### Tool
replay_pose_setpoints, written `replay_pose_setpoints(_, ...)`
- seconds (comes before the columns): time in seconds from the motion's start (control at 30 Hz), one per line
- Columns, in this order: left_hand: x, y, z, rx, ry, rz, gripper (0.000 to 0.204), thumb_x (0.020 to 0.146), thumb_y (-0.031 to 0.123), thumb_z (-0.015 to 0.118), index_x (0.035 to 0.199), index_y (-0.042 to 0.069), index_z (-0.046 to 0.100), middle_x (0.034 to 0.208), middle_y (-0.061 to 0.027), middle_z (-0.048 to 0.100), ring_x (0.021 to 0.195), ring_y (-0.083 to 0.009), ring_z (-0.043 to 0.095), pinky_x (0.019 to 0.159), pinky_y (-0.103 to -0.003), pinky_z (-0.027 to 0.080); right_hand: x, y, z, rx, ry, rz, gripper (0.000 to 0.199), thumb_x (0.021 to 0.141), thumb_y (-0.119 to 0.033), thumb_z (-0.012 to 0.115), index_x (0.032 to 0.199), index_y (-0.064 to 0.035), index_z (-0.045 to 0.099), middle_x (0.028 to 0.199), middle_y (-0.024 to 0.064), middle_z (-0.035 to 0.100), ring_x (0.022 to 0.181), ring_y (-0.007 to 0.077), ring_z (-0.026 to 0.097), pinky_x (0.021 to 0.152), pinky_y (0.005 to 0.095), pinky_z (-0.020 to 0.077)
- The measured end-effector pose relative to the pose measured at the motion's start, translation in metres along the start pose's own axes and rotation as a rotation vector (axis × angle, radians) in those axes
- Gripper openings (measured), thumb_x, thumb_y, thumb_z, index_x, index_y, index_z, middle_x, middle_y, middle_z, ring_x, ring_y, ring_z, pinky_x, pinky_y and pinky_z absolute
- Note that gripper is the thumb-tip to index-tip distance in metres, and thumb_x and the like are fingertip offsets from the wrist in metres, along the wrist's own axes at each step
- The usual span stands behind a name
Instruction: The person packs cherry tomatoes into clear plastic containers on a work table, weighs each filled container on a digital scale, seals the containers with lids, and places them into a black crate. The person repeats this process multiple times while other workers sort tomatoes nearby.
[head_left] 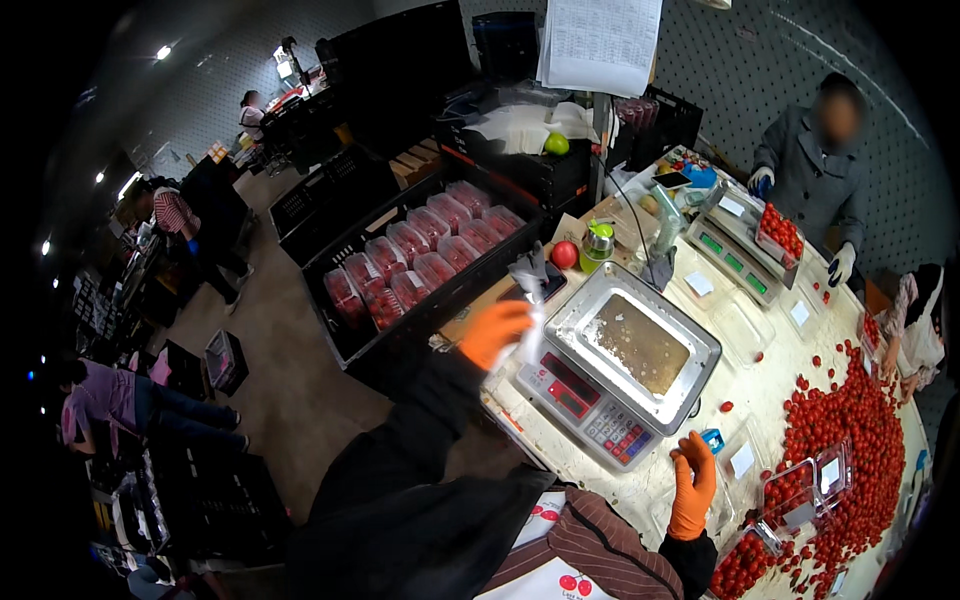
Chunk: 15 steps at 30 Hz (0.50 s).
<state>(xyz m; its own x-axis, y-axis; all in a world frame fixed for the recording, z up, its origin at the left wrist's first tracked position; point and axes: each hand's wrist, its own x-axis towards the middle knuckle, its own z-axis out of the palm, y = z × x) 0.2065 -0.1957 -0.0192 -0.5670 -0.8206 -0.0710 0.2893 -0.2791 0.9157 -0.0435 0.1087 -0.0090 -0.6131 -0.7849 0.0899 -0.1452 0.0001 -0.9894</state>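
My left hand (pixel 497 333), in an orange glove, is closed on a whitish, see-through piece of plastic (pixel 531 318), blurred by motion. It is held at the left side of a digital scale (pixel 590 410). A metal tray (pixel 690 352) with a worn, stained bottom sits on top of the scale and carries nothing. Off the scale's right front corner is my right hand (pixel 692 488), also orange-gloved, its fingers apart and slightly bent, holding nothing. Close to its fingertips lies a small blue object (pixel 712 440). Clear plastic boxes (pixel 742 460) lie just to its right.
Loose cherry tomatoes (pixel 850 440) heap across the table's right side, with filled boxes (pixel 790 492) among them. A black crate (pixel 335 345) of packed boxes stands at left. Across the table, a gloved person (pixel 825 165) is by another scale (pixel 735 250); another person's hands (pixel 890 365) are at far right.
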Motion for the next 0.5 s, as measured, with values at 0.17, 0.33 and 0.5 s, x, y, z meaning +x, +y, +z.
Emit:
replay_pose_setpoints(0.17, -0.041, -0.034, 0.134, 0.039, -0.290, -0.185, 0.029, 0.080, 0.011, 0.065, 0.106, -0.001, 0.060, 0.094, -0.0062, 0.062, 0.083, -0.0109, 0.058, 0.072, -0.024, 0.048, 0.010, -0.028, 0.039, -0.117, -0.182, -0.285, 0.065, 0.071, -0.003, 0.069, 0.130, -0.0002, 0.040, 0.122, 0.0137, 0.048, 0.112, 0.0232, 0.049, 0.096, 0.0339, 0.0365)
replay_pose_setpoints(0.33, -0.055, -0.061, 0.186, -0.068, -0.325, -0.230, 0.029, 0.079, 0.012, 0.068, 0.105, 0.000, 0.062, 0.093, -0.0054, 0.063, 0.082, -0.0105, 0.059, 0.070, -0.023, 0.048, -0.006, -0.009, 0.043, 0.243, -0.160, -0.126, 0.075, 0.074, -0.005, 0.066, 0.138, -0.0009, 0.028, 0.133, 0.0121, 0.039, 0.120, 0.0228, 0.041, 0.101, 0.0329, 0.0312)
replay_pose_setpoints(0.5, -0.056, -0.072, 0.195, -0.070, -0.341, -0.297, 0.028, 0.080, 0.012, 0.068, 0.104, 0.001, 0.063, 0.093, -0.0060, 0.064, 0.080, -0.0102, 0.059, 0.068, -0.023, 0.048, -0.014, -0.004, 0.033, 0.281, 0.030, 0.091, 0.052, 0.085, -0.007, 0.055, 0.132, 0.0039, 0.037, 0.127, 0.0120, 0.046, 0.116, 0.0212, 0.045, 0.098, 0.0316, 0.0341)
